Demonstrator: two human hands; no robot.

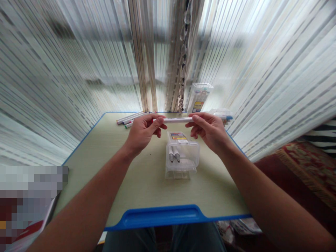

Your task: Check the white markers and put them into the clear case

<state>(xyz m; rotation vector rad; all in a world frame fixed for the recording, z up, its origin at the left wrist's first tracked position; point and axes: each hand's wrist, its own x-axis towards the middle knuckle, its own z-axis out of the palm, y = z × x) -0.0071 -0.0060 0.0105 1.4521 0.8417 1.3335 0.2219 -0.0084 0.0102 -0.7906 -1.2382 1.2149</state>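
A white marker pen [176, 120] is held level above the far part of the table, one end in each hand. My left hand [147, 126] pinches its left end, where a bit of red shows at the fingers. Thumb and fingers of my right hand [207, 126] grip the other end. Below the pen, a clear plastic box [194, 154] lies on its side with its open end toward me and its lid [178, 175] folded down. Inside are two markers [174, 156] with grey tips, and a colored label [178, 136] is on its top.
Several loose markers [131, 118] lie at the far left of the table [141, 185]. A tall clear container [200, 98] stands at the back, and another clear pack [226, 115] lies behind my right hand. A blue tray edge [162, 216] runs along the front. String curtains [105, 63] hang behind.
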